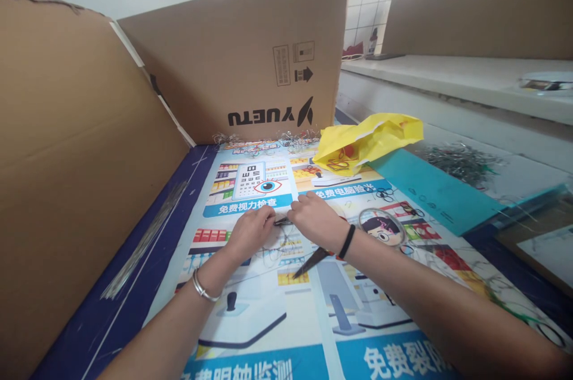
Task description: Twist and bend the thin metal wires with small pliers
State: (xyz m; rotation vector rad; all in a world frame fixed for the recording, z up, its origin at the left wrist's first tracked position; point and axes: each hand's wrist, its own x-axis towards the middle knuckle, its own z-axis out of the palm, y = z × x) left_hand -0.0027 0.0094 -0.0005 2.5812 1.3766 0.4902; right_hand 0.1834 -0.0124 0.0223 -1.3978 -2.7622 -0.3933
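Note:
My left hand [254, 231] is closed in a pinch over the printed sheet, its fingertips at a short dark piece [282, 222] between my hands. Close beside it, my right hand [314, 222] is closed with its fingers curled down. What lies inside either hand's fingers is hidden or too small to make out. A pair of scissors [312, 262] lies under my right wrist, dark blades showing and the rest mostly covered. Thin loose wire loops [280, 249] lie on the sheet just below my hands.
Cardboard walls [233, 58] stand behind and at left. A bundle of straight thin wires [145, 240] lies at left. A yellow bag [371, 138] rests on a teal board [439, 189] at right, near a tangled wire pile [463, 165]. A round clear dish [382, 226] sits by my right forearm.

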